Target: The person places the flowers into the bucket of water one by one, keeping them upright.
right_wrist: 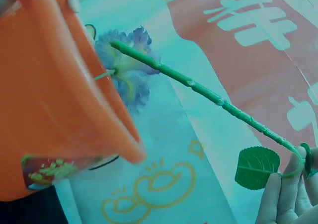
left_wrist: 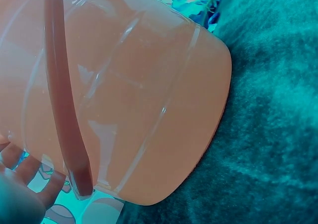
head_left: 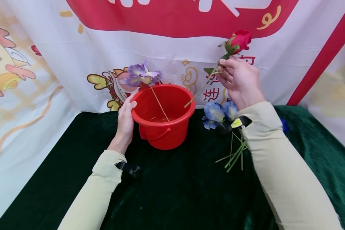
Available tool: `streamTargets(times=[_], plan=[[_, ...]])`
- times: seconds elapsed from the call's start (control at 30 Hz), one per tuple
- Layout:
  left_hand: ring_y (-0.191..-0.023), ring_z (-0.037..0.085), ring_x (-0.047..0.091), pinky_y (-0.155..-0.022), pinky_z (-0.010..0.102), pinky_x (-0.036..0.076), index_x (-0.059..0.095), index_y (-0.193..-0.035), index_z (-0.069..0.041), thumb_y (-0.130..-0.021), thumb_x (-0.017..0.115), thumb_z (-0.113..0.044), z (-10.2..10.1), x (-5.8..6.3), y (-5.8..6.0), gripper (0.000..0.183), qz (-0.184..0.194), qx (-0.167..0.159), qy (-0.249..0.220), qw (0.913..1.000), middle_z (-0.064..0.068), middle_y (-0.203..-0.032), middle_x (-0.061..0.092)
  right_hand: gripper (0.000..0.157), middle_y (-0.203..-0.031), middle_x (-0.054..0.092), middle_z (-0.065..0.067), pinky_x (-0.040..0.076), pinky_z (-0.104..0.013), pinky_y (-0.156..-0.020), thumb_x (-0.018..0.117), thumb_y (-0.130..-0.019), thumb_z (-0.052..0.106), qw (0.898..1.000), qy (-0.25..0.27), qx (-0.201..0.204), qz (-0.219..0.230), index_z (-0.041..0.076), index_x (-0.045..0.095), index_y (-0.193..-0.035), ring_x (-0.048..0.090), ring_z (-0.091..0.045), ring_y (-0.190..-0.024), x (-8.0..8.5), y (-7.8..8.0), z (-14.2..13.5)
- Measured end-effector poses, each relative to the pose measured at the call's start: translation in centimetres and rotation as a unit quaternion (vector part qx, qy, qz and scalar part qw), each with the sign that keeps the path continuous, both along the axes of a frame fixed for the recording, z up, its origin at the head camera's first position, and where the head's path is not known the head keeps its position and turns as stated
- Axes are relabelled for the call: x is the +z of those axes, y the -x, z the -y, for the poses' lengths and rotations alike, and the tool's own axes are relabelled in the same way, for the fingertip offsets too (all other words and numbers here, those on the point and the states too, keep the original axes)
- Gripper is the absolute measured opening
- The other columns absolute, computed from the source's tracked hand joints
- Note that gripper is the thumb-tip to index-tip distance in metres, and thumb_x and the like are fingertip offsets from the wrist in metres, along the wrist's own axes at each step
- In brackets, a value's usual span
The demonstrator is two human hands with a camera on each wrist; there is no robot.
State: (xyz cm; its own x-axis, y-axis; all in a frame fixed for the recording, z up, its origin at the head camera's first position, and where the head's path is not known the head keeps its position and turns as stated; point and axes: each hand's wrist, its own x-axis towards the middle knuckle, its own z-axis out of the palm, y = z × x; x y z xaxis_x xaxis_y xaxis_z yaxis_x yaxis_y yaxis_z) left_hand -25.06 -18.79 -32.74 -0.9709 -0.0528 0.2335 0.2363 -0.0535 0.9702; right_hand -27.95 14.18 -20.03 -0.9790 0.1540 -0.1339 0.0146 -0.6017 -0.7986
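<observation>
A red bucket [head_left: 168,134] stands on the dark green cloth, its handle hanging down at the front. My left hand [head_left: 126,119] grips its rim on the left side, thumb over the edge. Inside leans a purple iris [head_left: 142,75], its thin stem reaching the bottom and its bloom above the rim. My right hand [head_left: 241,78] pinches a red rose [head_left: 240,41] just below the bloom, to the right of the bucket and higher. The rose's green stem [right_wrist: 194,85] slants down left, its cut end near the bucket's right rim. Part of the left hand is hidden behind the bucket.
Blue irises [head_left: 214,113] lie on the green cloth [head_left: 172,191] right of the bucket, their stems [head_left: 235,156] pointing toward me, partly under the right forearm. Another blue bloom [head_left: 285,125] shows beyond that sleeve. A printed white and red backdrop [head_left: 166,48] hangs right behind the bucket.
</observation>
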Motion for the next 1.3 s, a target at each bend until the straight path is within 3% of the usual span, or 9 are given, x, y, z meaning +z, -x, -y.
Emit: streamTargets(times=[0.23,0.37,0.43,0.5,0.57,0.8,0.93,1.1,1.3], plan=[[-0.153,0.020,0.042,-0.129,0.047,0.035,0.040,-0.165,-0.027,-0.111,0.034,-0.027,0.3,-0.1,-0.3,0.054,0.007,0.001,0.000,1.0000,-0.006,-0.169,0.043,0.031,-0.087,0.079,-0.005,0.065,-0.028,-0.079,0.083,-0.089,0.006,0.993,-0.108,-0.020,-0.038,0.005,0.078,-0.120,0.074,-0.015,-0.070,-0.2,0.2,3.7],[-0.153,0.020,0.042,-0.129,0.048,0.035,0.040,-0.165,-0.027,-0.111,0.034,-0.027,0.2,-0.2,-0.3,0.054,0.003,0.001,0.000,1.0000,-0.005,-0.169,0.043,0.024,-0.092,0.079,-0.008,0.063,-0.028,-0.081,0.081,-0.090,0.003,0.979,-0.184,-0.034,-0.078,0.001,0.079,-0.113,0.071,-0.013,-0.072,-1.2,0.7,6.1],[-0.153,0.021,0.042,-0.130,0.049,0.034,0.040,-0.165,-0.026,-0.111,0.034,-0.027,0.3,-0.2,-0.2,0.055,0.001,0.001,0.000,1.0000,-0.005,-0.169,0.043,0.024,-0.101,0.082,-0.009,0.062,-0.028,-0.085,0.080,-0.090,0.004,0.966,-0.239,-0.037,-0.092,0.002,0.079,-0.113,0.074,-0.011,-0.082,-1.7,0.8,7.2],[-0.153,0.021,0.043,-0.130,0.049,0.034,0.040,-0.165,-0.026,-0.111,0.034,-0.026,0.2,-0.2,-0.2,0.055,0.000,0.001,-0.001,1.0000,-0.005,-0.169,0.043,0.024,-0.108,0.082,-0.010,0.062,-0.028,-0.089,0.080,-0.091,0.006,0.948,-0.300,-0.035,-0.098,0.004,0.080,-0.114,0.076,-0.012,-0.091,-2.2,0.9,8.3],[-0.152,0.021,0.043,-0.130,0.048,0.034,0.041,-0.165,-0.025,-0.111,0.034,-0.026,0.2,-0.1,-0.2,0.055,0.000,0.000,-0.002,1.0000,-0.005,-0.169,0.044,0.023,-0.112,0.082,-0.011,0.062,-0.028,-0.091,0.080,-0.091,0.009,0.924,-0.367,-0.031,-0.105,0.006,0.080,-0.114,0.077,-0.013,-0.098,-2.5,0.9,9.2],[-0.153,0.021,0.043,-0.130,0.048,0.034,0.041,-0.164,-0.026,-0.111,0.033,-0.026,0.2,0.0,-0.3,0.054,-0.001,-0.001,-0.004,1.0000,-0.004,-0.169,0.044,0.018,-0.107,0.084,-0.004,0.058,-0.031,-0.097,0.083,-0.092,0.019,0.813,-0.563,0.004,-0.152,0.013,0.083,-0.108,0.077,-0.014,-0.106,-3.5,0.7,11.6],[-0.151,0.021,0.044,-0.130,0.047,0.034,0.043,-0.164,-0.024,-0.110,0.033,-0.024,0.1,-0.1,-0.2,0.055,-0.007,0.004,-0.006,1.0000,-0.003,-0.168,0.046,0.015,-0.103,0.084,-0.001,0.056,-0.033,-0.096,0.083,-0.091,0.021,0.765,-0.624,0.031,-0.156,0.016,0.084,-0.106,0.075,-0.015,-0.106,-3.9,0.6,12.1],[-0.149,0.021,0.045,-0.129,0.047,0.034,0.042,-0.164,-0.021,-0.109,0.032,-0.022,0.0,-0.2,0.0,0.056,-0.006,0.009,-0.006,0.9999,0.000,-0.167,0.047,0.016,-0.100,0.084,0.001,0.053,-0.034,-0.099,0.084,-0.089,0.024,0.726,-0.670,0.062,-0.144,0.018,0.085,-0.104,0.074,-0.018,-0.111,-4.0,0.8,12.0],[-0.152,0.021,0.042,-0.130,0.047,0.033,0.040,-0.165,-0.021,-0.109,0.032,-0.023,0.0,-0.2,0.1,0.057,-0.005,0.004,0.000,1.0000,-0.002,-0.169,0.043,0.019,-0.106,0.084,0.004,0.052,-0.036,-0.100,0.085,-0.089,0.030,0.705,-0.695,0.079,-0.121,0.023,0.086,-0.107,0.068,-0.023,-0.120,-4.1,1.0,12.0]])
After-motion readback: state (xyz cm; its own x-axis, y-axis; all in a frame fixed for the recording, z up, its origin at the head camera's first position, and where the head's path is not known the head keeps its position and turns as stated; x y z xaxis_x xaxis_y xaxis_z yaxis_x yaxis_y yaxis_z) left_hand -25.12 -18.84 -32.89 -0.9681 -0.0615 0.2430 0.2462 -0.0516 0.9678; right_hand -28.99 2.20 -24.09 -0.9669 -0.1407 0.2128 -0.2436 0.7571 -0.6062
